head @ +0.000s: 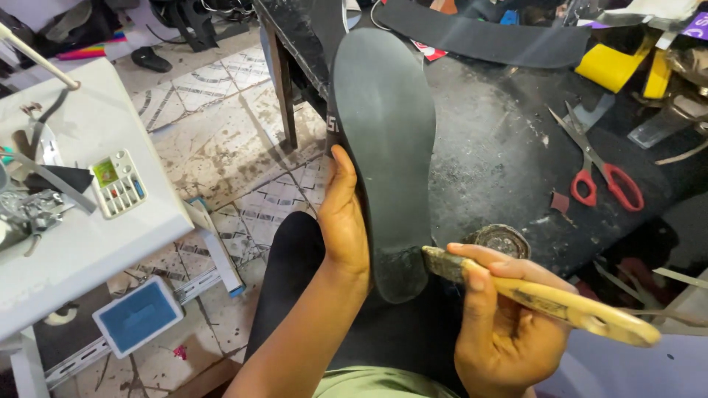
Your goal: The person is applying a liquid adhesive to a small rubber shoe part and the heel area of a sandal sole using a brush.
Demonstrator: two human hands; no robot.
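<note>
Sole and brush meet at one spot: the long black rubber shoe sole stands on edge over the person's lap, its long axis running from the heel end near the knees up and away toward the near-left edge of the dark, stained worktop. The left hand grasps it along its left edge, thumb laid up the rim and fingers hidden behind. The right hand is clenched around the pale wooden handle of a glue-crusted brush, whose bristle tip touches the sole's lower right edge, so the sole lies up and to the left of the right fingers. The brush handle points down and right, roughly crosswise to the sole. The left hand is the nearer to the sole's middle.

Just right of the brush tip, a small round glue tin sits at the worktop's near edge. Red-handled scissors lie further right, and yellow material scraps lie at the far right corner. On the white table at left rests a small white compartment box with coloured bits; a blue rectangular pad lies below on the tiled floor
</note>
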